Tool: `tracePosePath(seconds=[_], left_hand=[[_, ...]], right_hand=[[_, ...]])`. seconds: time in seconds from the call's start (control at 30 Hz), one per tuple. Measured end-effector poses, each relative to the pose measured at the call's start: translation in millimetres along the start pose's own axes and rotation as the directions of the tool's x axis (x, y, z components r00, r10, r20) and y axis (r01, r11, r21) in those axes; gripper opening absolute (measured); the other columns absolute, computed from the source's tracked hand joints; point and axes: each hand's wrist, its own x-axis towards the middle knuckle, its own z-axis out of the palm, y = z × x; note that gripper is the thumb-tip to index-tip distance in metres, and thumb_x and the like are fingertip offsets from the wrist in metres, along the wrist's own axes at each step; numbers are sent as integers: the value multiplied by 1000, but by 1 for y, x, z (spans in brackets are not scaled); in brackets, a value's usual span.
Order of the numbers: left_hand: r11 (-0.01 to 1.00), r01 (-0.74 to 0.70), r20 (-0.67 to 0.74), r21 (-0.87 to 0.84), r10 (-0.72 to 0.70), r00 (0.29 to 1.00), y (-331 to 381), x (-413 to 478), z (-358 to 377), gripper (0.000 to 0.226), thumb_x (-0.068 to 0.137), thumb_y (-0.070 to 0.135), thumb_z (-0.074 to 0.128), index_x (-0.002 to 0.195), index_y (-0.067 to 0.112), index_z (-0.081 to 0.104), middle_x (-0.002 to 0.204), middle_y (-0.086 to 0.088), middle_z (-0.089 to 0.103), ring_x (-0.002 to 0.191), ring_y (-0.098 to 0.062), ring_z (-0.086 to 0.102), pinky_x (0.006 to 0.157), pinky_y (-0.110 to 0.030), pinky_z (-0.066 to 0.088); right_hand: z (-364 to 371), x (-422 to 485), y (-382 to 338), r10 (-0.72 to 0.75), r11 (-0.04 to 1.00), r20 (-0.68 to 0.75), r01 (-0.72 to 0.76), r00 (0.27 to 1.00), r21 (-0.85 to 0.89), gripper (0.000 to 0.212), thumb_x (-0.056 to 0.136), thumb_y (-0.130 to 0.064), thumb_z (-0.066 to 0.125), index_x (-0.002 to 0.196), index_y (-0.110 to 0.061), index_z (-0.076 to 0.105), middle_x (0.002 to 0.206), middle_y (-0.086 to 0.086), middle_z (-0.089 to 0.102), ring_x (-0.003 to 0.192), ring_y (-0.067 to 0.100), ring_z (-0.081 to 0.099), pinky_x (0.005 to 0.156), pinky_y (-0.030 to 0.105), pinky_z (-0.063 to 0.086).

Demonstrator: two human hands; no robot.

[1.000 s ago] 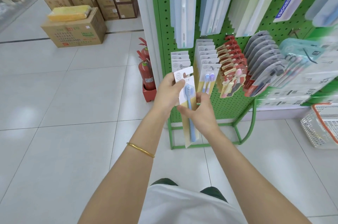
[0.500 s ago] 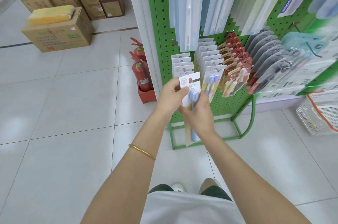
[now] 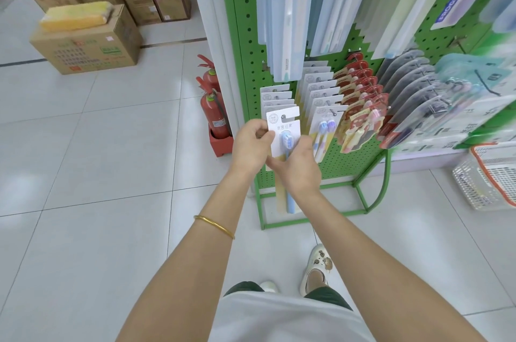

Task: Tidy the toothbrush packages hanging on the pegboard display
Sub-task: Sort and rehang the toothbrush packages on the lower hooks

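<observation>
left hand point(image 3: 250, 143) and right hand point(image 3: 300, 167) both pinch the tall toothbrush card point(image 3: 287, 125); its top hole is just below the matching row point(image 3: 276, 97).

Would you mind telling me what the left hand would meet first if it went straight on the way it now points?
Probably the row of white-card packages hanging on the pegboard just beyond the blue toothbrush package that the left hand pinches; depth is hard to judge.

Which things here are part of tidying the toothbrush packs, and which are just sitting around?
Job: blue toothbrush package, held by left hand and right hand; hanging package rows; green pegboard.
Lying about: fire extinguishers, cardboard boxes, white basket.
</observation>
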Motion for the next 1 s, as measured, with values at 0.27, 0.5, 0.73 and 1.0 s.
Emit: tracePosePath(seconds=[0.27,0.5,0.73,1.0], left_hand=[[999,23,-25,30,-23,999,-7,9,1,22,88,1,53,77,20,57,76,1,58,74,-20,54,85,-45,51],[997,-12,-52,81,17,999,-13,21,5,13,88,1,54,90,6,67,82,-6,64,78,-19,57,87,-47,51],[989,-48,-91,141,61,994,-13,26,8,13,89,1,54,91,1,67,77,-2,60,76,-18,54,81,-37,51],[984,-68,-106,163,86,991,-12,35,11,17,90,2,54,101,3,67,91,0,63,84,-13,56,73,-17,41]], right_hand=[[8,9,5,-101,979,21,96,995,181,69,70,-38,80,119,-7,41,112,2,50,103,23,54,76,40,49],[-2,18,0,-155,894,-29,153,987,420,56,75,-5,62,128,-12,45,115,-4,54,109,14,51,92,26,44],[-7,27,-9,-143,872,-3,127,990,473,54,82,2,60,132,-7,40,115,-6,45,107,9,45,84,5,34],[-3,40,-13,-146,886,-13,137,989,444,50,83,1,59,130,-5,43,117,0,51,109,16,50,91,20,40]])
